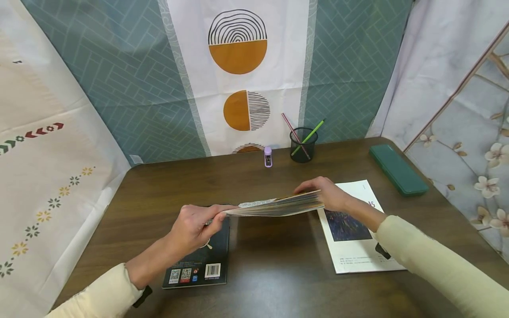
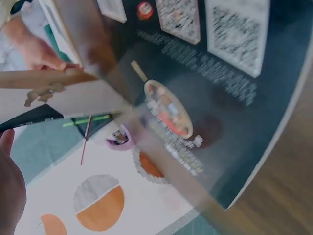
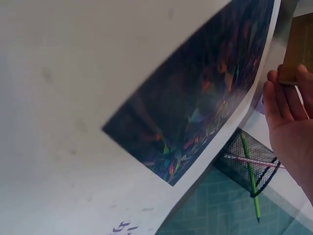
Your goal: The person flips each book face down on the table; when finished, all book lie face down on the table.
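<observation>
Patterned cloth (image 1: pixel 139 66) is hung behind and beside a dark wooden table (image 1: pixel 278 260), whose far edge is met by the backdrop. Above the middle of the table a book (image 1: pixel 274 207) is held nearly level, its page edges turned toward the near edge. It is spanned between the two hands: its left end is pinched by the left hand (image 1: pixel 198 227), with the thumb below and a finger laid along the top, and its right end is gripped by the right hand (image 1: pixel 327 194), the brown cover being caught between thumb and fingers in the right wrist view. Beneath the left hand, on the left part of the table, a black book (image 1: pixel 216 256) with a barcode and square codes is partly covered from sight. Under the right forearm, on the right part, a white book (image 1: pixel 346 260) with a dark picture is laid, likewise partly hidden. Near the far right corner a green case (image 1: pixel 399 170) is set at a slant along the right edge. Close to the far edge, right of its middle, a black mesh cup (image 1: pixel 306 157) is filled with a red-and-white pencil (image 1: pixel 289 123) and a green pencil (image 1: pixel 319 126), crossed; just to its left a small purple object (image 1: pixel 268 158) is placed.
</observation>
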Demonstrator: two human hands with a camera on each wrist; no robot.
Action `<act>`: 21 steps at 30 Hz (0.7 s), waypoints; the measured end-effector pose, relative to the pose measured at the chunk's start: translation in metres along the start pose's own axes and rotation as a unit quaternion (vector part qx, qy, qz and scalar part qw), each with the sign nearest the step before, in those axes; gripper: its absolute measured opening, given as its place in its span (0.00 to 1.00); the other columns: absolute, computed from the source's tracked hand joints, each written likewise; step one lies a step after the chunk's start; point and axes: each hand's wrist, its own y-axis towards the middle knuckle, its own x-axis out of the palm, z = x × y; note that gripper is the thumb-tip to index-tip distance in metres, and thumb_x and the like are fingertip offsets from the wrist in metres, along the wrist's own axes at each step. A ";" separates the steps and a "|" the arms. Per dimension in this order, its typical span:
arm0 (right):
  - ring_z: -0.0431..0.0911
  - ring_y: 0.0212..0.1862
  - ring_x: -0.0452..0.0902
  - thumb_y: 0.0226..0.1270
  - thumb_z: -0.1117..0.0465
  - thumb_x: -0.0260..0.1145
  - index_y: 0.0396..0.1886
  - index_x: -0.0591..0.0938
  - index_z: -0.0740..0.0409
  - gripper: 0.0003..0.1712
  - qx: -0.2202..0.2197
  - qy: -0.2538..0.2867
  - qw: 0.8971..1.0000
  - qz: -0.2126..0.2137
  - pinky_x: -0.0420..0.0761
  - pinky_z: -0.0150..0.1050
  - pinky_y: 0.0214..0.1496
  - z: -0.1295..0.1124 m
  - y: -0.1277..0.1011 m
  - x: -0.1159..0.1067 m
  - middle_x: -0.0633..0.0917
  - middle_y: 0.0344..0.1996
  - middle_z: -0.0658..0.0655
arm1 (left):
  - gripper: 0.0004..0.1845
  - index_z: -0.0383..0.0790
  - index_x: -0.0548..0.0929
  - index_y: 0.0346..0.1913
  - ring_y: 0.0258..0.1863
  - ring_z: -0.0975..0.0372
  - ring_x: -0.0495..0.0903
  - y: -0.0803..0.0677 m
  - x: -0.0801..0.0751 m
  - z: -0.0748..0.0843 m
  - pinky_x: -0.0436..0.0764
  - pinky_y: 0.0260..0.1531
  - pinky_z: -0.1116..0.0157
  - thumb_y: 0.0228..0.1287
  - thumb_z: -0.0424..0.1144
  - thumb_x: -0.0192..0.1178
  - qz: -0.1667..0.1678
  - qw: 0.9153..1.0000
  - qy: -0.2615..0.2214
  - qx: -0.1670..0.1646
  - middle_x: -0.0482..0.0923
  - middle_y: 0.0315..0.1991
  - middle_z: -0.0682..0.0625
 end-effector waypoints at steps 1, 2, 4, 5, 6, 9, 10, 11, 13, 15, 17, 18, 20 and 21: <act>0.53 0.47 0.88 0.72 0.70 0.69 0.54 0.88 0.67 0.13 0.008 -0.006 1.000 0.015 0.84 0.56 0.55 -0.002 -0.001 -0.001 0.91 0.46 0.58 | 0.20 0.38 0.90 0.49 0.11 0.74 0.57 0.002 -0.001 0.000 0.59 0.14 0.79 0.87 0.46 0.50 0.009 1.000 0.003 -0.004 0.66 0.14 0.64; 0.54 0.48 0.88 0.72 0.71 0.69 0.53 0.89 0.66 0.12 0.017 -0.010 0.999 0.029 0.85 0.56 0.55 -0.005 -0.002 -0.001 0.91 0.46 0.59 | 0.20 0.38 0.90 0.48 0.11 0.73 0.58 0.004 -0.003 0.000 0.60 0.14 0.79 0.87 0.46 0.50 0.018 1.000 0.005 -0.007 0.68 0.15 0.63; 0.56 0.47 0.88 0.71 0.71 0.72 0.50 0.90 0.67 0.11 0.034 -0.013 0.998 0.051 0.86 0.57 0.54 -0.009 -0.004 -0.001 0.91 0.45 0.61 | 0.19 0.37 0.89 0.48 0.10 0.73 0.60 0.008 -0.006 0.000 0.61 0.14 0.79 0.86 0.46 0.52 0.032 0.999 0.008 -0.014 0.72 0.16 0.62; 0.56 0.46 0.88 0.71 0.71 0.72 0.50 0.90 0.67 0.10 0.043 -0.012 0.997 0.059 0.86 0.57 0.54 -0.010 -0.005 -0.001 0.91 0.45 0.61 | 0.19 0.37 0.89 0.48 0.10 0.73 0.61 0.010 -0.008 0.000 0.62 0.14 0.78 0.86 0.46 0.52 0.039 0.999 0.008 -0.016 0.75 0.17 0.61; 0.56 0.46 0.88 0.71 0.72 0.72 0.49 0.90 0.67 0.09 0.047 -0.014 0.997 0.067 0.86 0.57 0.55 -0.012 -0.006 -0.002 0.91 0.44 0.62 | 0.19 0.36 0.89 0.48 0.11 0.73 0.62 0.011 -0.009 0.000 0.62 0.14 0.78 0.85 0.46 0.53 0.043 0.999 0.008 -0.019 0.78 0.19 0.59; 0.55 0.46 0.89 0.70 0.73 0.71 0.48 0.90 0.66 0.09 0.056 -0.006 0.995 0.082 0.86 0.56 0.55 -0.017 -0.011 -0.004 0.91 0.43 0.59 | 0.19 0.34 0.89 0.50 0.12 0.72 0.65 0.014 -0.014 -0.001 0.62 0.14 0.78 0.85 0.46 0.54 0.053 0.998 0.013 -0.028 0.87 0.27 0.52; 0.54 0.45 0.89 0.71 0.73 0.71 0.48 0.90 0.64 0.09 0.059 -0.009 0.994 0.088 0.87 0.56 0.55 -0.018 -0.012 -0.005 0.91 0.42 0.58 | 0.19 0.34 0.90 0.50 0.13 0.72 0.67 0.014 -0.015 -0.001 0.62 0.14 0.78 0.85 0.46 0.55 0.056 0.998 0.015 -0.031 0.89 0.29 0.49; 0.53 0.45 0.88 0.71 0.72 0.71 0.48 0.90 0.63 0.09 0.063 -0.006 0.994 0.094 0.87 0.55 0.55 -0.020 -0.014 -0.006 0.91 0.43 0.57 | 0.19 0.33 0.90 0.51 0.13 0.72 0.68 0.015 -0.017 -0.002 0.62 0.14 0.78 0.84 0.46 0.56 0.059 0.998 0.016 -0.035 0.90 0.32 0.47; 0.52 0.45 0.88 0.72 0.71 0.71 0.48 0.90 0.60 0.09 0.071 -0.003 0.992 0.106 0.86 0.56 0.56 -0.024 -0.017 -0.009 0.91 0.43 0.56 | 0.19 0.32 0.90 0.51 0.16 0.70 0.74 0.015 -0.020 -0.003 0.68 0.17 0.79 0.83 0.46 0.57 0.064 0.997 0.012 -0.044 0.91 0.37 0.43; 0.51 0.45 0.87 0.73 0.70 0.71 0.47 0.91 0.59 0.08 0.078 -0.001 0.990 0.117 0.85 0.57 0.58 -0.027 -0.020 -0.013 0.91 0.42 0.56 | 0.19 0.31 0.91 0.51 0.20 0.66 0.83 0.015 -0.022 -0.005 0.76 0.22 0.79 0.82 0.46 0.59 0.067 0.996 0.000 -0.053 0.91 0.39 0.41; 0.51 0.46 0.87 0.73 0.70 0.71 0.46 0.91 0.58 0.08 0.083 0.001 0.988 0.127 0.84 0.58 0.60 -0.030 -0.024 -0.016 0.91 0.42 0.56 | 0.19 0.30 0.91 0.51 0.26 0.63 0.89 0.014 -0.024 -0.006 0.82 0.28 0.77 0.81 0.45 0.61 0.068 0.995 -0.014 -0.067 0.91 0.41 0.41; 0.51 0.45 0.87 0.72 0.70 0.72 0.46 0.91 0.58 0.07 0.082 0.001 0.988 0.132 0.84 0.58 0.60 -0.032 -0.025 -0.018 0.91 0.41 0.56 | 0.18 0.31 0.91 0.51 0.30 0.60 0.91 0.014 -0.025 -0.006 0.85 0.31 0.74 0.80 0.44 0.62 0.067 0.995 -0.022 -0.076 0.91 0.41 0.41; 0.50 0.44 0.86 0.72 0.69 0.72 0.46 0.91 0.58 0.07 0.083 0.000 0.986 0.142 0.84 0.57 0.60 -0.035 -0.028 -0.020 0.91 0.41 0.55 | 0.13 0.31 0.91 0.51 0.31 0.60 0.91 0.013 -0.027 -0.007 0.86 0.33 0.72 0.77 0.38 0.66 0.068 0.992 -0.036 -0.098 0.92 0.40 0.42; 0.50 0.44 0.86 0.72 0.69 0.73 0.46 0.91 0.58 0.07 0.084 0.001 0.985 0.148 0.85 0.56 0.59 -0.036 -0.029 -0.021 0.91 0.40 0.55 | 0.10 0.31 0.91 0.51 0.30 0.61 0.91 0.012 -0.027 -0.008 0.86 0.33 0.72 0.74 0.34 0.69 0.068 0.990 -0.042 -0.112 0.92 0.39 0.42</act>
